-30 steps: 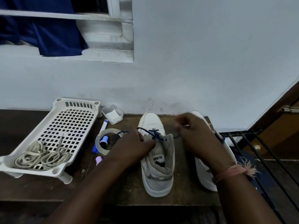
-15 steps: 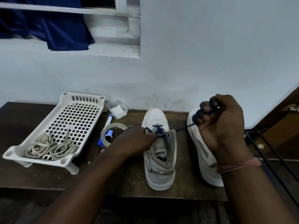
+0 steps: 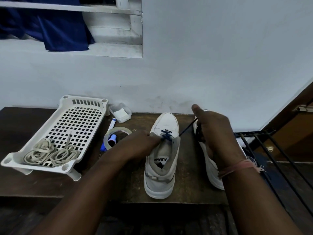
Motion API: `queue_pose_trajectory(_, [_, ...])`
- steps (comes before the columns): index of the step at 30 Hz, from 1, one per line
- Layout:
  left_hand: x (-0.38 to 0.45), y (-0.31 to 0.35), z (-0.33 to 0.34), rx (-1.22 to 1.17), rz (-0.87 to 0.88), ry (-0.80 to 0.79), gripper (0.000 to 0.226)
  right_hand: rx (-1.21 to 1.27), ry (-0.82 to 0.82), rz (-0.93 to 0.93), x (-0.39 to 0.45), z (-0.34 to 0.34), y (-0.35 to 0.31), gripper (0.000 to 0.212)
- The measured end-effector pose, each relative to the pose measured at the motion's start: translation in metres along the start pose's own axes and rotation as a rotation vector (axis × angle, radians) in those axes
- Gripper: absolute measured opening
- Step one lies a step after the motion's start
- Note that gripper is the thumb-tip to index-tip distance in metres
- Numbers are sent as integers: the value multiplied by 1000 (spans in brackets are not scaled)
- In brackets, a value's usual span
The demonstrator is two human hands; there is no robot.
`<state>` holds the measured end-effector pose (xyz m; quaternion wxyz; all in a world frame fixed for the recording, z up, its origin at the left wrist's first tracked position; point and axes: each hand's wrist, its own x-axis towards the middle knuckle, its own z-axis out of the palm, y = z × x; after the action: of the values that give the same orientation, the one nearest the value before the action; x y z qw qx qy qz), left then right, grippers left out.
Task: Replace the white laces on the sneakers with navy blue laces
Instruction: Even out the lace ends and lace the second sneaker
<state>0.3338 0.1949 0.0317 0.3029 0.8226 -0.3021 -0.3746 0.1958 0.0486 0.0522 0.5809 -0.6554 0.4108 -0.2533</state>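
Centrally, near the bench's [image 3: 186, 192] back edge: sneaker [image 3: 160, 167], toe to wall. Left hand [image 3: 140, 143] grips its tongue area beside the crossed navy lace [image 3: 166, 134]. Right hand [image 3: 213, 131] fisted around taut lace end, over second sneaker [image 3: 211, 167]. White laces [image 3: 50, 154] heaped in tray [image 3: 81, 119] at left edge.

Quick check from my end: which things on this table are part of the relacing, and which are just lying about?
In the job:
near sneaker
far sneaker
navy lace, pulled by the right hand
left hand, steadying the near sneaker
white laces in the tray

Lying about:
tape roll
marker
small clear box
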Motion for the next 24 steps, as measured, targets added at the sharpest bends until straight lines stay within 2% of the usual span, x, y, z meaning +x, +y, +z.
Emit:
queue_pose_trajectory(2, [4,1,1,21,-26,14,32,-19,131,-87,2,-1,4,49])
queue_pose_trajectory(3, [5,1,0,30,-29,11,29,-171,145,-130,-1,-2,5,42])
queue_pose_trajectory(5, [4,4,-4,66,-29,-50,32,-440,50,-137,-1,-1,9,21])
queue_pose_trajectory(6, [2,3,-5,75,-19,-94,39,-498,-14,-100,-1,1,12,17])
queue_pose_trajectory(7, [1,2,-6,39,-14,-135,50,-542,-84,-64,-1,1,12,19])
queue_pose_trajectory(9, [2,-3,-7,-235,-104,-159,68,-597,-206,-63,0,2,13,30])
queue_pose_trajectory(10, [4,-5,-6,-351,-144,-129,67,-596,-260,-78,1,3,13,30])
queue_pose_trajectory(12, [13,-10,-3,-456,-214,-37,57,-642,-347,-120,4,5,22,16])
queue_pose_trajectory(14, [23,-13,-1,-463,-244,-3,52,-712,-387,-94,7,7,29,21])
queue_pose_trajectory(16, [26,-18,2,-414,-232,-43,58,-690,-412,7,8,9,31,35])
queue_pose_trajectory(18, [36,-29,4,-430,-245,-53,69,-533,-404,132,8,10,31,46])
queue_pose_trajectory(19, [30,-23,2,-434,-234,-27,62,-446,-375,170,8,9,30,46])
queue_pose_trajectory(21, [20,-16,-4,-358,-181,37,31,-409,-326,185,8,7,28,43])
queue_pose_trajectory(24, [16,-17,-13,-283,-118,147,33,-524,-269,142,6,5,25,45])
